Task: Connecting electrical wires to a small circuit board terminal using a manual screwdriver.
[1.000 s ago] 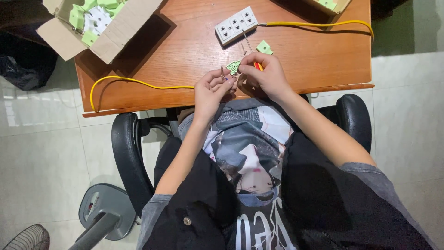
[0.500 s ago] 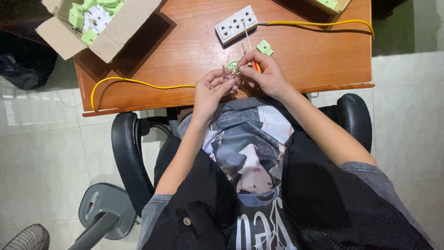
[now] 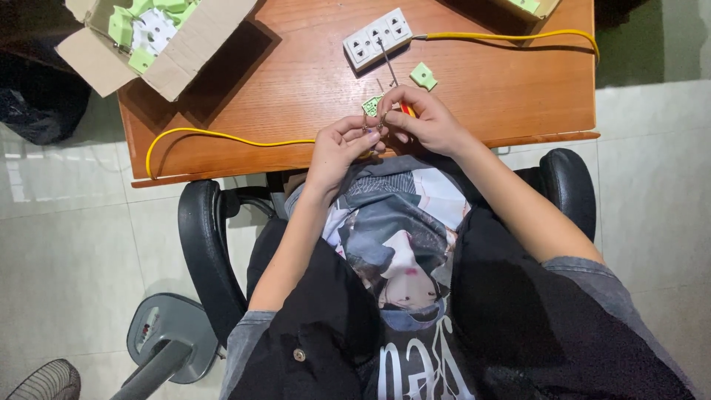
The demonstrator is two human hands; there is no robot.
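Two hands at the desk edge: left hand (image 3: 342, 144), right hand (image 3: 422, 118). One white power strip (image 3: 378, 38), two yellow cables (image 3: 222, 137) (image 3: 511, 35), one cardboard box (image 3: 178, 55). Two loose small green parts: one (image 3: 423, 75) on the desk, one (image 3: 372, 105) at the fingertips.

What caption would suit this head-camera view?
Seated at a wooden desk, left hand and right hand pinch a small green part near a white power strip.
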